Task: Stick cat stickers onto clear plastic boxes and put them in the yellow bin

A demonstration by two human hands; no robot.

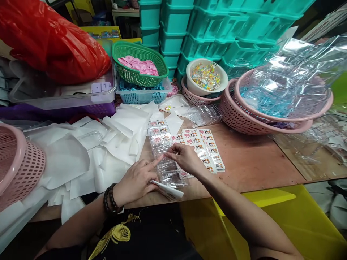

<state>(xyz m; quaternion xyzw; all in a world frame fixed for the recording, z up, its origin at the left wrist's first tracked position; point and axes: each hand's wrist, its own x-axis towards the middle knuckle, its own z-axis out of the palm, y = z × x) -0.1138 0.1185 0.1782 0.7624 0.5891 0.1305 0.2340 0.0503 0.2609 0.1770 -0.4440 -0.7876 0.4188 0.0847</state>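
Note:
My right hand [184, 159] is closed in a pinch above a row of clear plastic cases [170, 175]; whatever its fingertips hold is too small or hidden. The left index finger reaches to those fingertips, while the other fingers of my left hand [137, 178] curl round a folded white paper [170, 190]. Farther up the same row, several cases carry cat-print labels [159, 130]. Sheets of cat stickers [213, 150] lie partly under and to the right of my right hand.
Loose white paper sheets [67, 159] cover the table's left side. A pink basket [35, 162] stands at the left edge. Behind are a green basket [119, 68] of pink pieces, a white bowl [193, 86] of small packets and pink baskets [235, 115] heaped with clear plastic. Teal bins [173, 21] rise beyond.

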